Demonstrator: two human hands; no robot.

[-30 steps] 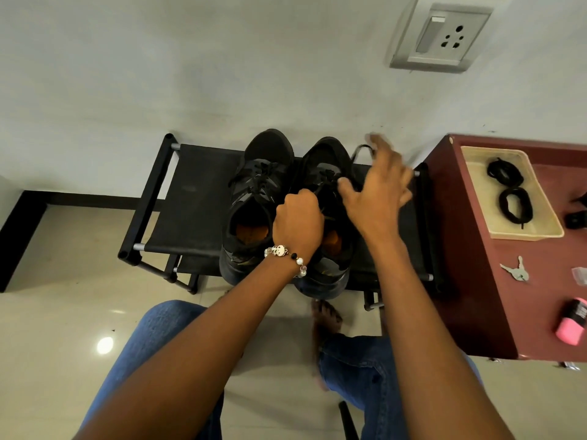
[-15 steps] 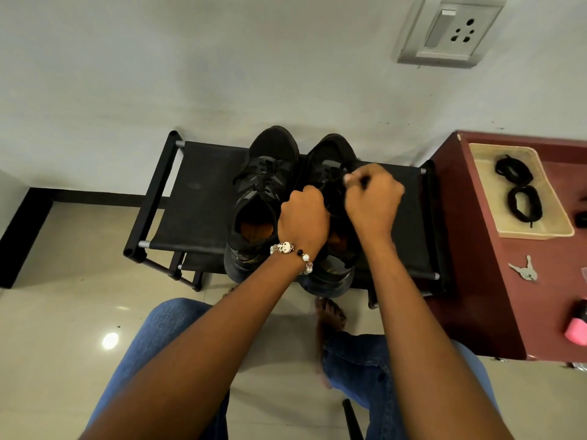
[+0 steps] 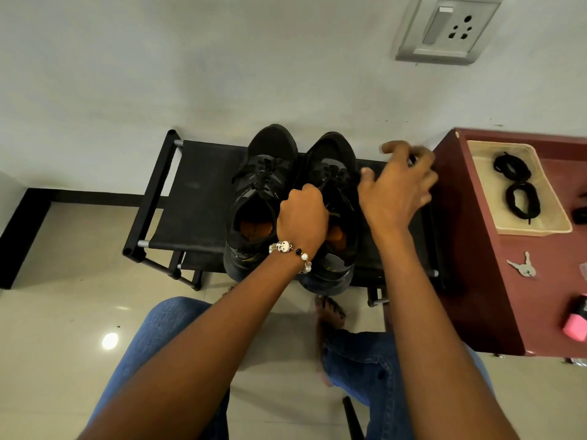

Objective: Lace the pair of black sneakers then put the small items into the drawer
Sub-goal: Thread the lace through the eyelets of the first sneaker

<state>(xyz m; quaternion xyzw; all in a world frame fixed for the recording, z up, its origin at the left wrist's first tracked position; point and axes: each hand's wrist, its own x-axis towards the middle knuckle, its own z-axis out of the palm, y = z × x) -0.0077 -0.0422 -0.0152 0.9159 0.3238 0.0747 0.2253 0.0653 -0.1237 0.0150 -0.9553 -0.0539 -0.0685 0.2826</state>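
Gripping the right black fabric sneaker (image 3: 330, 173) with curled left hand (image 3: 301, 217); pulling thin black lace (image 3: 412, 160) rightward, right hand (image 3: 397, 188) half-spread, blurred.

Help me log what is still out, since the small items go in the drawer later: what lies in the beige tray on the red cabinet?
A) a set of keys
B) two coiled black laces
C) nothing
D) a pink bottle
B: two coiled black laces lie in the beige tray; the keys rest outside it on the red cabinet.
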